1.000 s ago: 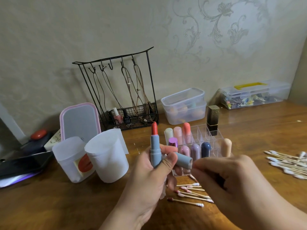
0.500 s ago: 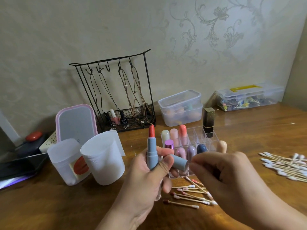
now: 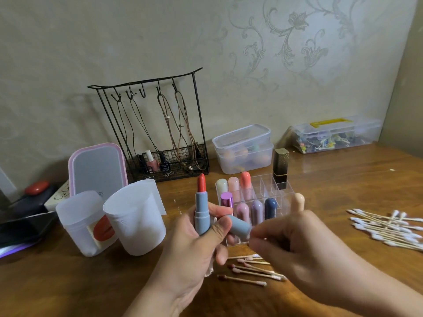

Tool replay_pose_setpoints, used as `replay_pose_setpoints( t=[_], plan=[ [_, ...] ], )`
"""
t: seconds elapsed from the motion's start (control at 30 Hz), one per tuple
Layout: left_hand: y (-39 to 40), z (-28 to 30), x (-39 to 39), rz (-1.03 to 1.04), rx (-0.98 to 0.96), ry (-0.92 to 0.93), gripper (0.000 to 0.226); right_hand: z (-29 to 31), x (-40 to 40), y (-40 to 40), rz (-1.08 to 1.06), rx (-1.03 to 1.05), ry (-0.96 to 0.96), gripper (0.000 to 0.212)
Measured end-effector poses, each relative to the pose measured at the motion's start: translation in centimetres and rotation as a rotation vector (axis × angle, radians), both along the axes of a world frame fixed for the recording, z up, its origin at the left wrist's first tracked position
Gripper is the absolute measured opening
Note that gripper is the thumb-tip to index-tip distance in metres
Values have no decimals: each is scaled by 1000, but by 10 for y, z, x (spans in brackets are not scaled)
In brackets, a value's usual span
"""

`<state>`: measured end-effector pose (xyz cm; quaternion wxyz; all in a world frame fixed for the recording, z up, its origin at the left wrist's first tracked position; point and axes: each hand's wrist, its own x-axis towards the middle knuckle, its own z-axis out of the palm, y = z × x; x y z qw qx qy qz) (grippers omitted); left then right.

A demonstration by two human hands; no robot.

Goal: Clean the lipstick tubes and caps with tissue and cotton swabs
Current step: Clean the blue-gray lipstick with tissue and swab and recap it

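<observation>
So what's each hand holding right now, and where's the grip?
The left hand holds the blue lipstick tube by its lower body and the blue cap at its closed end. Whether the right hand pinches anything cannot be told.

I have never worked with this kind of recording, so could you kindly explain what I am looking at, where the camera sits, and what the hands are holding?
There is no machine here: one camera worn on a person's head looks down at their two bare hands over a wooden table. The left hand holds an open blue lipstick upright, its blue cap and a bit of tissue in the same grip. The right hand is curled at the cap's mouth; what it pinches is hidden. Used swabs lie below, clean swabs to the right, and a clear organizer of lipsticks stands behind.
</observation>
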<state>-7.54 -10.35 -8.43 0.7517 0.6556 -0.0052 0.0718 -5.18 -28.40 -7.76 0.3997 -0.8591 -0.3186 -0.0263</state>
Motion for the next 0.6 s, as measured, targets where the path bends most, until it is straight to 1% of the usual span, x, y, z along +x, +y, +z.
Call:
replay_pose_setpoints(
  t=[0.07,0.13,0.2,0.23,0.27,0.3,0.33,0.4,0.47,0.53,0.57,0.6],
  plan=[
    [-1,0,0,-6,12,-1,10,2,2,-1,-3,50,17,19],
    [-2,1,1,3,15,-16,11,0,2,-1,-93,136,-32,18],
    [-1,0,2,11,24,-20,12,-3,0,0,-97,89,-52,22],
    [-1,-1,2,15,18,-14,14,-5,-1,1,-53,41,-51,22],
    [-1,-1,2,21,-9,0,17,-6,-1,0,6,18,-36,20],
    [-1,0,2,19,-59,5,19,-4,-1,-2,59,48,-5,19],
    [-1,1,2,17,-129,5,18,-2,0,-5,98,137,50,19],
    [0,6,3,25,-260,-4,12,5,3,-9,162,397,210,24],
    [3,7,5,57,-344,4,24,9,5,-14,200,549,305,31],
    [5,7,7,68,-414,25,18,7,7,-18,216,571,289,39],
    [6,7,7,58,-447,33,15,6,8,-18,207,551,261,37],
    [5,8,6,47,-474,43,15,5,8,-16,189,528,231,30]
  ],
)
